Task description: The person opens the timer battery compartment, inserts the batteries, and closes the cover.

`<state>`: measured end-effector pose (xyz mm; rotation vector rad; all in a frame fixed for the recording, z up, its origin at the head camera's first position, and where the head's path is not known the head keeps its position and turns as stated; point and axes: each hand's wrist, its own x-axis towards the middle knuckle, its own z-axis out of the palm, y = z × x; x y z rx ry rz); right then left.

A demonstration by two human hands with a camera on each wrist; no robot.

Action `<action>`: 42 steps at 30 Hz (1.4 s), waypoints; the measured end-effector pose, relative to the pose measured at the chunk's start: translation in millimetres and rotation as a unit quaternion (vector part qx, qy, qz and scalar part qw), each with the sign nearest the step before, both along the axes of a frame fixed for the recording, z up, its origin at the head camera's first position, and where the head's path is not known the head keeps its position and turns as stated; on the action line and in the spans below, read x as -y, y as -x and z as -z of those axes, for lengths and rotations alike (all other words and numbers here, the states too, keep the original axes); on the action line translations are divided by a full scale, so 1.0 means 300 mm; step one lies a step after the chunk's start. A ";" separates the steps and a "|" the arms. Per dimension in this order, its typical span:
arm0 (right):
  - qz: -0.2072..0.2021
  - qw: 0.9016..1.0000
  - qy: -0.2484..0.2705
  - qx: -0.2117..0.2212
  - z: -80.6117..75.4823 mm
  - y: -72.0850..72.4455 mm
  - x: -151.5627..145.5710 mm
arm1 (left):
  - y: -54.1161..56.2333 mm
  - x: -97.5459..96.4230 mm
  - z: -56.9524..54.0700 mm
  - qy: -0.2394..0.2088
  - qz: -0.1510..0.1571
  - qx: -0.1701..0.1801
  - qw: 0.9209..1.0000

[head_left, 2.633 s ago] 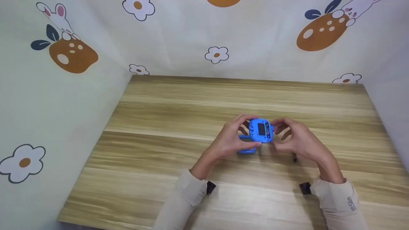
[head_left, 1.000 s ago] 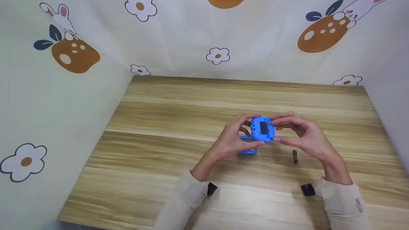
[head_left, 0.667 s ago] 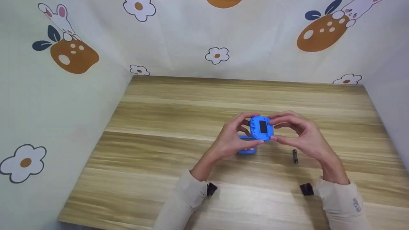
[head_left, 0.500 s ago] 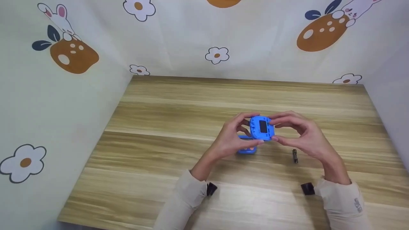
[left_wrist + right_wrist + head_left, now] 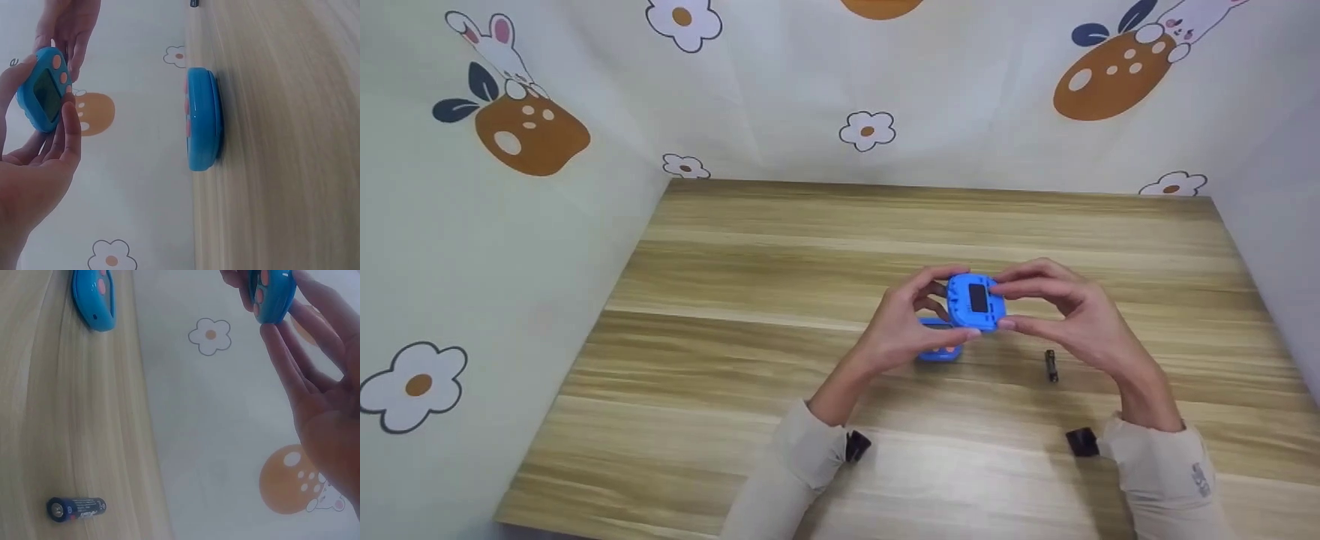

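Note:
A small blue digital timer (image 5: 967, 315) is held up above the table, its back with a black rectangle facing the head camera. My left hand (image 5: 889, 326) grips it by the left side, thumb below and fingers above. At its right edge my right hand (image 5: 1080, 315) pinches it, fingertips over the blue battery cover (image 5: 996, 306) and thumb at the lower corner. In the left wrist view the front of the held timer (image 5: 48, 93) shows a grey screen and pink buttons. A second blue timer (image 5: 940, 354) lies on the table behind my left thumb, partly hidden.
A dark AAA-looking battery (image 5: 1051, 366) lies on the wooden table (image 5: 780, 285) below my right hand. Black wrist mounts (image 5: 1082, 442) stick out from both cuffs. A patterned curtain (image 5: 780, 97) stands along the table's back and sides.
At first the timer's battery slot was uncovered with a battery visible in it; a blue cover now lies over it. My right hand has come in onto that edge. The left hand stays nearly still.

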<state>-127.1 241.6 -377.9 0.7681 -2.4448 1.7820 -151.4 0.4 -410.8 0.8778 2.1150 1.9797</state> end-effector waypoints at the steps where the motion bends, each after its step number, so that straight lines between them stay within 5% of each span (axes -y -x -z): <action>1: -0.001 1.000 0.004 -0.001 0.002 0.001 -0.002 | -0.001 0.000 -0.003 0.000 0.001 -0.001 1.000; 14: 0.004 1.000 -0.026 -0.010 0.048 0.021 -0.038 | 0.021 -0.006 0.042 -0.005 0.011 -0.038 0.999; 21: -0.002 1.000 0.019 0.000 0.019 0.009 -0.014 | 0.006 -0.009 0.017 -0.019 0.007 -0.011 1.000; 26: -0.003 0.993 0.107 0.057 0.044 0.025 -0.015 | -0.021 0.002 -0.037 -0.043 0.011 0.006 0.999; 29: 0.016 0.987 0.099 0.125 0.071 0.043 -0.025 | -0.024 0.003 -0.044 -0.037 0.004 0.004 0.999; 35: -0.004 0.954 0.099 0.283 0.098 0.057 -0.052 | -0.013 0.001 -0.029 -0.028 0.007 -0.012 1.000; 42: -0.029 0.940 0.140 0.309 0.099 0.059 -0.065 | 0.017 0.002 0.016 0.021 0.012 -0.052 0.998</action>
